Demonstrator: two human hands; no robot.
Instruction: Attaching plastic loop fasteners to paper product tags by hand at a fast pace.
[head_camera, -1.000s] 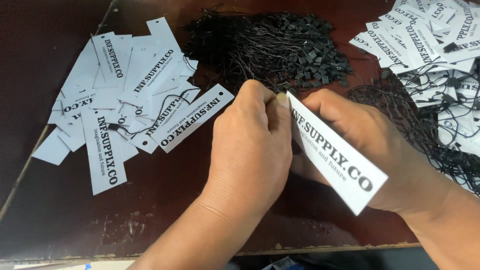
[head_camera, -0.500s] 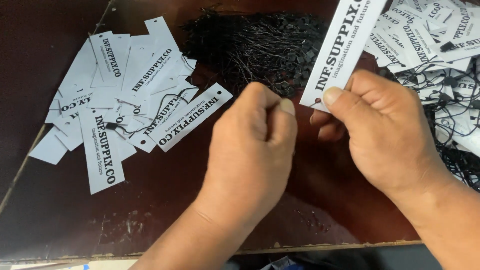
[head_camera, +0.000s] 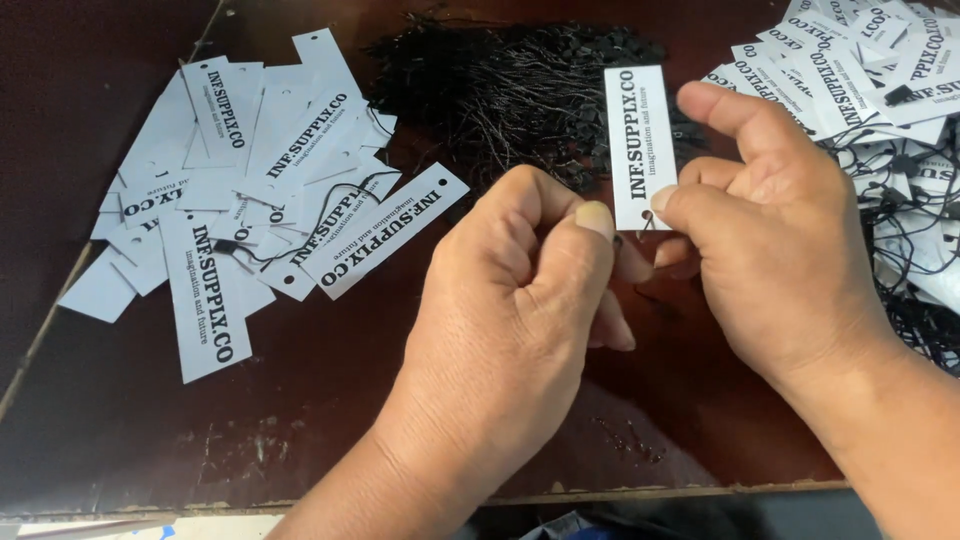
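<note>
Right hand up over the dark table, pinching one white paper tag by its bottom end, between thumb and a bent finger. Tag standing almost straight up, black print on it, small hole near the bottom, just by the fingertips. Pointing finger stuck out above, not touching the tag.

Left hand right beside it, curled into a loose fist, thumb pressed on the side of the first finger, squeezed tight on something thin. Hard to tell what is in there; a bit of black string showing at the tag's hole, between the two hands.

Behind the hands, a big heap of black strings, tangled up. Off to the left, a loose pile of white tags, flat on the table, some on top of others. Far right, another pile of tags with strings already on them, all mixed together.
</note>
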